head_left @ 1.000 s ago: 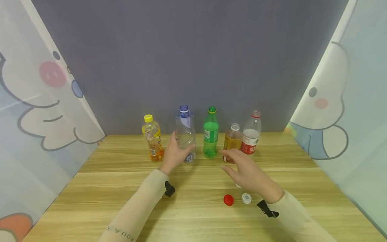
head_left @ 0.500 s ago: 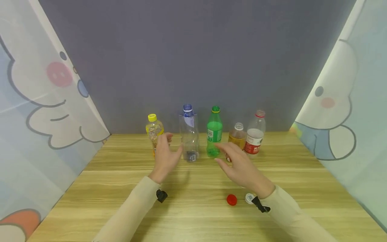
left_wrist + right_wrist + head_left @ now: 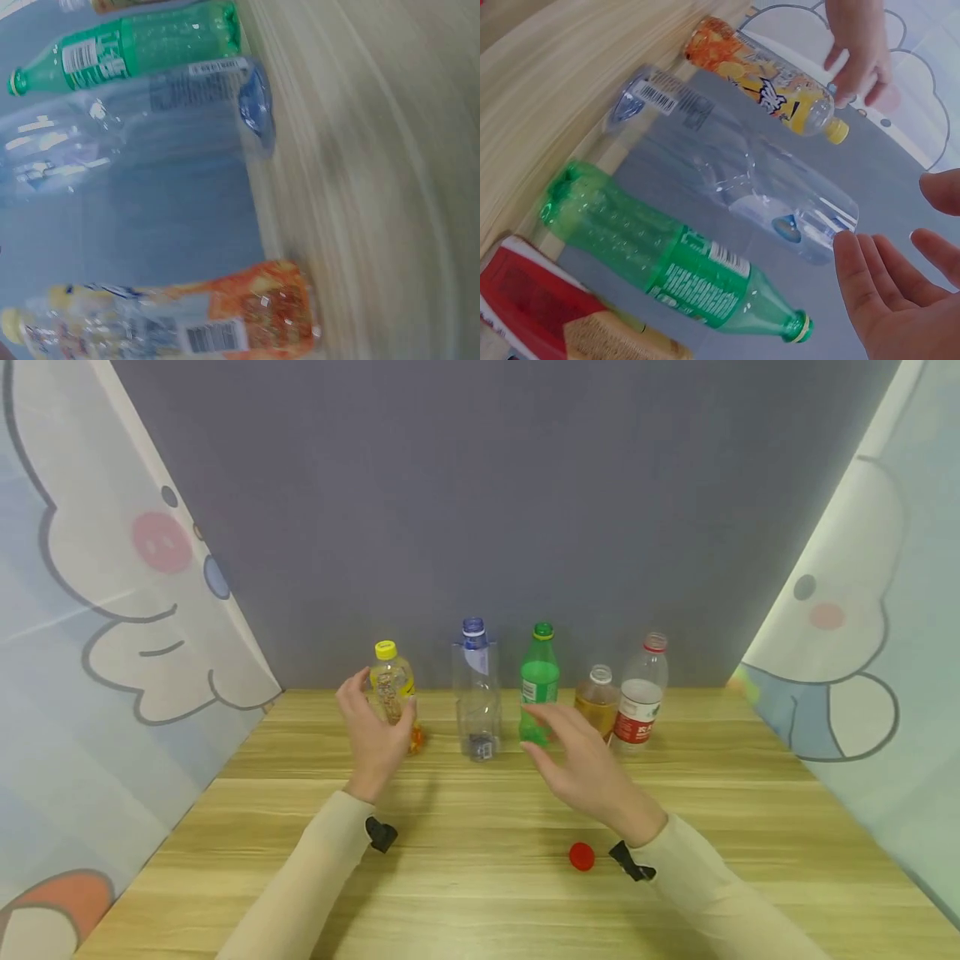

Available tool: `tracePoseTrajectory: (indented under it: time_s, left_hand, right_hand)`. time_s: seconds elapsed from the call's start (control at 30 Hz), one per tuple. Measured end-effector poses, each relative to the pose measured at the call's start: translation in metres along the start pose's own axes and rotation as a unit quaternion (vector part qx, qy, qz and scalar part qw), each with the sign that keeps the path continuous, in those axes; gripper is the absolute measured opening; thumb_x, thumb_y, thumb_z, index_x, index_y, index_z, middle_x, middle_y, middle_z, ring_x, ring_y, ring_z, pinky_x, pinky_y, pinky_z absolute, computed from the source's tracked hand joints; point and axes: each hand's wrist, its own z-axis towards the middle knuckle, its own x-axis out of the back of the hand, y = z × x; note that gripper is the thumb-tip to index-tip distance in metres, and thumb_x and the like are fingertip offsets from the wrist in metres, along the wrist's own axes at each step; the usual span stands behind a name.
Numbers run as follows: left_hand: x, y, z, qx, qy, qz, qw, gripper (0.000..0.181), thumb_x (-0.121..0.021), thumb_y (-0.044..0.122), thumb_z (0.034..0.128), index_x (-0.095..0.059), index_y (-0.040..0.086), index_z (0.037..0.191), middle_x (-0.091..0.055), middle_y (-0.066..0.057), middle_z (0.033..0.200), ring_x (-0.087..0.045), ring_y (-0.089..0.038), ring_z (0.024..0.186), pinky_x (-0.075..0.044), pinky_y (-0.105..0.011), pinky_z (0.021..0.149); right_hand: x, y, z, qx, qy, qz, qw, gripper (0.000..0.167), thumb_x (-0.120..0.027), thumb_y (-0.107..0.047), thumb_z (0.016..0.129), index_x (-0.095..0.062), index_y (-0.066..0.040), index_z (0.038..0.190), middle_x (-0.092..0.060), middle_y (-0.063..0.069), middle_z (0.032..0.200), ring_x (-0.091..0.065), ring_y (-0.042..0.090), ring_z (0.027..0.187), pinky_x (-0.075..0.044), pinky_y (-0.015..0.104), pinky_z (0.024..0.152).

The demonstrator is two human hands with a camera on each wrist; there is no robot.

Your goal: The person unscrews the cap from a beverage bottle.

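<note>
A bottle with a yellow cap (image 3: 394,685) stands upright at the left, orange at its base. My left hand (image 3: 375,743) is around its near side, fingers and thumb spread; in the right wrist view this hand (image 3: 859,52) looks apart from the bottle. To its right stands a clear uncapped bottle with a blue neck (image 3: 477,693). Beyond my right hand (image 3: 588,768), which hovers with fingers apart and holds nothing, is a green uncapped bottle (image 3: 540,672). The same hand partly hides an uncapped bottle of amber liquid (image 3: 597,702).
A clear bottle with a red-and-white label (image 3: 641,693) stands at the right end of the row. A red cap (image 3: 582,857) lies on the wooden table (image 3: 465,877) near my right wrist. A dark grey panel (image 3: 495,510) rises behind the bottles.
My left hand has moved left from the clear blue-necked bottle to the yellow-capped one. My right hand has shifted slightly left, and a white cap seen earlier is now hidden. The head view has shifted.
</note>
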Motion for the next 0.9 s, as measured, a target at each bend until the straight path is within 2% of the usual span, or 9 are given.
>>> tracePoseTrajectory:
  time_s: [0.17, 0.3, 0.4, 0.5, 0.63, 0.73, 0.9]
  left_hand:
    - [0.0, -0.011, 0.005, 0.091, -0.041, 0.016, 0.9949, 0.089, -0.082, 0.026, 0.0843, -0.03, 0.001, 0.153, -0.029, -0.024, 0.149, -0.033, -0.042, 0.137, -0.031, -0.058, 0.112]
    - [-0.001, -0.023, 0.007, 0.159, -0.069, 0.017, 0.9847, 0.101, -0.083, 0.036, 0.0832, -0.022, 0.007, 0.158, -0.026, -0.022, 0.155, -0.03, -0.039, 0.142, -0.029, -0.057, 0.116]
    - [-0.002, -0.03, 0.008, 0.191, -0.093, 0.007, 0.9771, 0.104, -0.083, 0.039, 0.0839, -0.019, 0.008, 0.16, -0.025, -0.02, 0.157, -0.027, -0.036, 0.145, -0.026, -0.055, 0.118]
    - [-0.004, -0.035, 0.008, 0.205, -0.12, -0.022, 0.9711, 0.103, -0.082, 0.037, 0.0856, -0.017, 0.007, 0.161, -0.027, -0.02, 0.157, -0.027, -0.035, 0.146, -0.026, -0.055, 0.118]
    - [-0.006, -0.038, 0.01, 0.215, -0.15, -0.046, 0.964, 0.1, -0.082, 0.036, 0.0866, -0.02, 0.007, 0.159, -0.036, -0.019, 0.151, -0.039, -0.035, 0.139, -0.036, -0.056, 0.112]
    - [-0.006, -0.038, 0.012, 0.221, -0.162, -0.05, 0.9604, 0.097, -0.081, 0.035, 0.0871, -0.021, 0.008, 0.158, -0.041, -0.018, 0.147, -0.045, -0.035, 0.134, -0.041, -0.056, 0.107]
    - [-0.007, -0.038, 0.013, 0.232, -0.162, -0.065, 0.9569, 0.094, -0.08, 0.031, 0.0888, -0.02, 0.006, 0.157, -0.041, -0.019, 0.147, -0.045, -0.035, 0.135, -0.042, -0.055, 0.108]
  right_hand:
    - [-0.004, -0.004, 0.006, 0.0, -0.002, 0.016, 0.9999, 0.048, -0.074, -0.003, 0.091, -0.057, 0.003, 0.135, -0.062, 0.012, 0.128, -0.06, 0.024, 0.109, -0.056, 0.035, 0.087]
    - [-0.009, -0.009, 0.011, -0.01, -0.009, 0.032, 0.9994, 0.048, -0.073, -0.004, 0.092, -0.056, 0.001, 0.137, -0.061, 0.012, 0.131, -0.061, 0.023, 0.109, -0.057, 0.035, 0.087]
    - [-0.013, -0.013, 0.015, -0.018, -0.008, 0.044, 0.9988, 0.048, -0.073, -0.005, 0.093, -0.056, -0.001, 0.138, -0.06, 0.012, 0.133, -0.061, 0.023, 0.109, -0.057, 0.037, 0.087]
    - [-0.017, -0.014, 0.019, -0.025, -0.008, 0.054, 0.9982, 0.048, -0.073, -0.007, 0.093, -0.056, -0.001, 0.138, -0.06, 0.013, 0.134, -0.06, 0.024, 0.112, -0.056, 0.039, 0.088]
    - [-0.022, -0.015, 0.024, -0.039, -0.009, 0.062, 0.9973, 0.048, -0.072, -0.01, 0.094, -0.056, -0.002, 0.139, -0.059, 0.014, 0.136, -0.058, 0.025, 0.119, -0.056, 0.038, 0.091]
    - [-0.025, -0.017, 0.028, -0.052, -0.009, 0.068, 0.9963, 0.049, -0.071, -0.011, 0.095, -0.055, -0.002, 0.141, -0.057, 0.012, 0.139, -0.058, 0.026, 0.122, -0.055, 0.037, 0.093]
    - [-0.029, -0.018, 0.032, -0.074, -0.007, 0.079, 0.9941, 0.05, -0.071, -0.013, 0.096, -0.055, -0.004, 0.142, -0.056, 0.01, 0.143, -0.059, 0.027, 0.122, -0.055, 0.039, 0.095]
